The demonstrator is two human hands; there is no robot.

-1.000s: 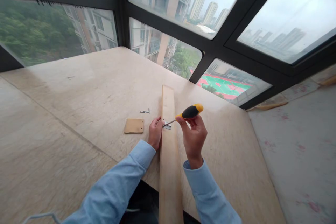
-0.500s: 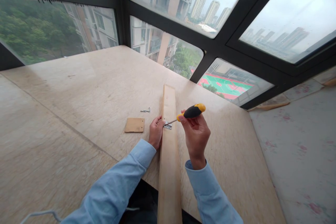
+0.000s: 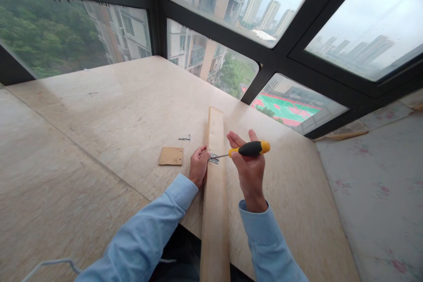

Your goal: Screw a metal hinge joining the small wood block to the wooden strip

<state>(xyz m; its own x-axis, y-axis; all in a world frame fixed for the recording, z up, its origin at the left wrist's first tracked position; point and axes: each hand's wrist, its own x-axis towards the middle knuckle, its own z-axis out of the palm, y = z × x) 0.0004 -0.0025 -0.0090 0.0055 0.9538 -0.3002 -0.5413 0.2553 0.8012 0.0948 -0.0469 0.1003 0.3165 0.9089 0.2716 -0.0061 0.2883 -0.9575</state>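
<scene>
A long pale wooden board (image 3: 215,220) runs away from my body across the stone-topped surface. On its upper face lies a small metal hinge (image 3: 215,161). My left hand (image 3: 198,168) is closed on the board's left edge, thumb beside the hinge; its other fingertips are partly hidden. In my right hand (image 3: 251,178) is a yellow-and-black screwdriver (image 3: 253,148), its handle resting between thumb and palm with several fingers lifted and stretched. The shaft points left, and its tip meets the hinge close to my left thumb.
Left of the board are a small square wooden piece (image 3: 171,156) with holes and a few screws (image 3: 185,138). Dark window frames (image 3: 211,28) border the far side, and a papered wall (image 3: 386,185) stands at right. A pale cord (image 3: 49,261) lies lower left.
The screwdriver handle has dropped and swung right, so the tool lies flatter. My right fingers have loosened from a wrap and stretched out. My left hand stays at the board.
</scene>
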